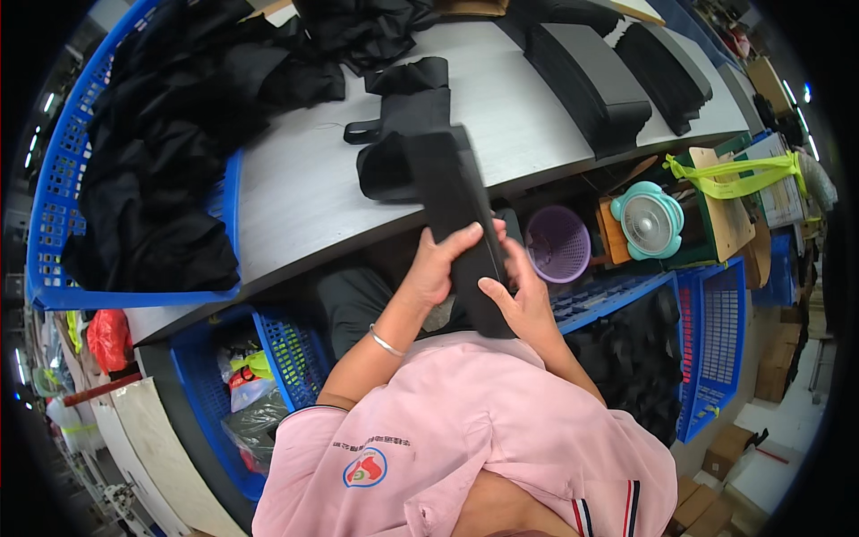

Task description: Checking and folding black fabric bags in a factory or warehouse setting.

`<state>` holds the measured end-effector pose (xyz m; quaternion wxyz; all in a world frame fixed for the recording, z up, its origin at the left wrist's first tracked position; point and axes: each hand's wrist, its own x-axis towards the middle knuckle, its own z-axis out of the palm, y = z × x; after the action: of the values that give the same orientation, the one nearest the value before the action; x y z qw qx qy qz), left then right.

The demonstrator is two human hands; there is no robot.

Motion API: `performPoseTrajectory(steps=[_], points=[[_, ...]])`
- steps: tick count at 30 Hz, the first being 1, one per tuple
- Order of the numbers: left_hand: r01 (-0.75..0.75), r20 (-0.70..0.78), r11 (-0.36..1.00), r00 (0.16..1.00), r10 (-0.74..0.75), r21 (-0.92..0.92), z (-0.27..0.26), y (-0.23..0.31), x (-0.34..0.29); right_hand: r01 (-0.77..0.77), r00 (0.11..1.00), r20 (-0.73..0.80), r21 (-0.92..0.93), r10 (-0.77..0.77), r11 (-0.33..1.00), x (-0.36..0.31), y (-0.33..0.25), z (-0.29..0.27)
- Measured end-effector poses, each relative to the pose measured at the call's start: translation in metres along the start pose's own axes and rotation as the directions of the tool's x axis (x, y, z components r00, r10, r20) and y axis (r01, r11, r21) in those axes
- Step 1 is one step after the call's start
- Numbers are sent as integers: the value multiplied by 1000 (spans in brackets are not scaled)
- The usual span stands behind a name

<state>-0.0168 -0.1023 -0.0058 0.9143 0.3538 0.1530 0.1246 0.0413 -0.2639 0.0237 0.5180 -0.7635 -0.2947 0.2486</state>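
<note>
Both my hands hold a long, folded black fabric piece [479,286] in front of my body, its far end over the table's front edge. My left hand [438,264] grips its left side, thumb laid across the top. My right hand [517,286] closes around its right edge, with the thumb on the near face. Just beyond, on the grey table [304,192], lies another black fabric item [385,168] with a small loop [361,132] at its left. The held piece partly covers this item, and its far end is slightly blurred.
A blue basket [49,291] heaped with black fabric [152,170] stands at left. Stacked black panels [586,80] lie at the far right. Below the table are a purple bin [557,243], a turquoise fan [648,220] and blue crates [720,331]. Another blue crate [201,358] holds plastic bags.
</note>
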Motion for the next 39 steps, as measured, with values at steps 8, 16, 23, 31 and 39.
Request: performPoseTrajectory(steps=[8,16,23,31,39], points=[[-35,-36,59,468,883,998,-56,25,3,-89,958,286,264,10,960,11,30,-17],[-283,238,-73,610,756,956,-66,63,57,187,982,65,-204,-177,961,44,0,10],[-570,555,-133,677,484,811,-23,61,50,299,932,27,-624,-363,722,95,-12,32],[-437,370,-16,741,561,900,-23,83,25,347,913,180,-814,-366,466,79,-41,38],[-598,544,-39,698,466,801,4,61,-5,409,910,81,-341,-407,846,133,49,44]])
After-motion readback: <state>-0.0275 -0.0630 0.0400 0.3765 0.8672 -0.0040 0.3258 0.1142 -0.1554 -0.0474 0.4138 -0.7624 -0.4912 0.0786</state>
